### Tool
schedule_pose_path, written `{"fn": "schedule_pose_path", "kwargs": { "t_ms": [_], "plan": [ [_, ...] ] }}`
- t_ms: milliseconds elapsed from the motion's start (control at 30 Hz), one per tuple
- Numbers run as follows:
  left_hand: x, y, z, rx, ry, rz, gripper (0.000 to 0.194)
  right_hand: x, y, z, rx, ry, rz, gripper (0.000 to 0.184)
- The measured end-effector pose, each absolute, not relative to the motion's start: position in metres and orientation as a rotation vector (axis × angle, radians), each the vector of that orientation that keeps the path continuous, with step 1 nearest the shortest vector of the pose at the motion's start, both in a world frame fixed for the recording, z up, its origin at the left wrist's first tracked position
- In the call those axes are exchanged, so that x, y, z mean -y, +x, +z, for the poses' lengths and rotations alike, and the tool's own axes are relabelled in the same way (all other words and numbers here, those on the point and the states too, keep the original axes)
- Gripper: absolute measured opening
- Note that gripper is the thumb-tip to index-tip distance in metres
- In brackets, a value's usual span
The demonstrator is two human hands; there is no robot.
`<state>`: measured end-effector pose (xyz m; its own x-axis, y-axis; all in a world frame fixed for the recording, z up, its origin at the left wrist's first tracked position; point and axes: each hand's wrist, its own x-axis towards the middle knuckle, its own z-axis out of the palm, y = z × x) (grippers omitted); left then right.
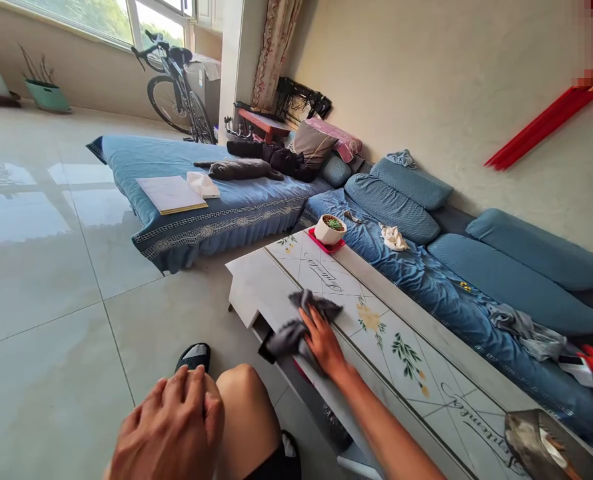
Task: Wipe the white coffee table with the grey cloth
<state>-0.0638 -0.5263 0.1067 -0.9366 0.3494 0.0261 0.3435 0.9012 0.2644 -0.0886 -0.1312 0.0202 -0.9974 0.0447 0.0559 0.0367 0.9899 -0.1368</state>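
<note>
My right hand [322, 341] presses flat on a dark grey cloth [301, 321] that lies on the near edge of a low white coffee table [401, 373] painted with flowers and script. The fingers are spread over the cloth. My left hand [171, 427] rests palm down on my bare left knee, fingers apart, holding nothing. A small white pot with a green plant [330, 229] stands on a red coaster at the table's far end.
A blue sofa [476, 293] with cushions and scattered rags runs along the wall behind the table. A blue-covered mattress [196, 193] with a board and clothes lies farther off. A bicycle [176, 93] leans by the window. Glossy tile floor spreads to the left.
</note>
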Motion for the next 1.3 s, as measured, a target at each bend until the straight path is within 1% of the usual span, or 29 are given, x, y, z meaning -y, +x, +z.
{"fn": "schedule_pose_path", "kwargs": {
  "t_ms": [100, 167, 200, 233, 300, 400, 467, 533, 567, 600, 667, 767, 833, 900, 933, 1000, 1100, 1133, 1200, 1267, 1300],
  "plan": [
    [0.511, -0.062, 0.117, -3.094, 0.645, 0.125, 0.046, 0.179, -0.193, 0.035, 3.057, -0.088, 0.25, 0.064],
    [0.503, -0.058, 0.118, -3.12, 0.663, -0.017, 0.047, 0.193, -0.213, 0.042, 3.036, -0.084, 0.282, 0.064],
    [0.5, -0.055, 0.116, -3.139, 0.686, -0.068, 0.048, 0.194, -0.206, 0.044, 3.032, -0.08, 0.297, 0.064],
    [0.498, -0.052, 0.113, -3.157, 0.726, -0.109, 0.049, 0.191, -0.187, 0.044, 3.035, -0.076, 0.311, 0.065],
    [0.498, -0.047, 0.108, -3.198, 0.79, -0.159, 0.05, 0.177, -0.119, 0.037, 3.039, -0.047, 0.331, 0.068],
    [0.501, -0.044, 0.103, -3.202, 0.814, -0.168, 0.051, 0.147, 0.034, 0.016, 2.999, -0.011, 0.285, 0.08],
    [0.504, -0.044, 0.104, -3.187, 0.77, -0.129, 0.049, 0.126, 0.133, 0.003, 2.936, -0.108, 0.168, 0.087],
    [0.506, -0.045, 0.106, -3.181, 0.718, -0.078, 0.047, 0.109, 0.198, -0.005, 2.903, -0.151, 0.058, 0.085],
    [0.507, -0.046, 0.108, -3.18, 0.7, -0.061, 0.047, 0.103, 0.212, -0.007, 2.901, -0.158, 0.025, 0.083],
    [0.508, -0.046, 0.109, -3.178, 0.693, -0.056, 0.047, 0.101, 0.212, -0.008, 2.906, -0.154, 0.011, 0.082],
    [0.509, -0.047, 0.112, -3.173, 0.675, -0.069, 0.048, 0.108, 0.173, -0.008, 2.905, -0.128, 0.028, 0.084],
    [0.504, -0.049, 0.119, -3.16, 0.625, -0.044, 0.047, 0.142, 0.049, -0.002, 2.901, -0.035, 0.095, 0.084],
    [0.497, -0.05, 0.125, -3.153, 0.591, 0.01, 0.045, 0.172, -0.038, 0.006, 2.941, -0.003, 0.134, 0.075],
    [0.489, -0.049, 0.128, -3.146, 0.588, 0.044, 0.045, 0.196, -0.095, 0.013, 2.979, -0.02, 0.165, 0.069],
    [0.486, -0.049, 0.128, -3.147, 0.594, 0.047, 0.045, 0.202, -0.106, 0.014, 2.985, -0.027, 0.175, 0.069],
    [0.484, -0.046, 0.126, -3.156, 0.607, 0.044, 0.046, 0.201, -0.09, 0.013, 2.96, -0.004, 0.178, 0.074],
    [0.492, -0.043, 0.119, -3.192, 0.627, 0.053, 0.048, 0.172, 0.009, 0.004, 2.901, 0.01, 0.133, 0.087],
    [0.497, -0.042, 0.117, -3.201, 0.633, 0.06, 0.049, 0.158, 0.049, 0.001, 2.892, -0.022, 0.107, 0.088],
    [0.508, -0.043, 0.114, -3.208, 0.618, 0.091, 0.049, 0.135, 0.118, -0.001, 2.896, -0.119, 0.045, 0.085],
    [0.517, -0.045, 0.112, -3.194, 0.587, 0.164, 0.045, 0.124, 0.149, 0.001, 2.895, -0.178, -0.008, 0.082],
    [0.519, -0.047, 0.112, -3.184, 0.574, 0.207, 0.043, 0.125, 0.146, 0.001, 2.891, -0.173, -0.024, 0.083]
  ]
}}
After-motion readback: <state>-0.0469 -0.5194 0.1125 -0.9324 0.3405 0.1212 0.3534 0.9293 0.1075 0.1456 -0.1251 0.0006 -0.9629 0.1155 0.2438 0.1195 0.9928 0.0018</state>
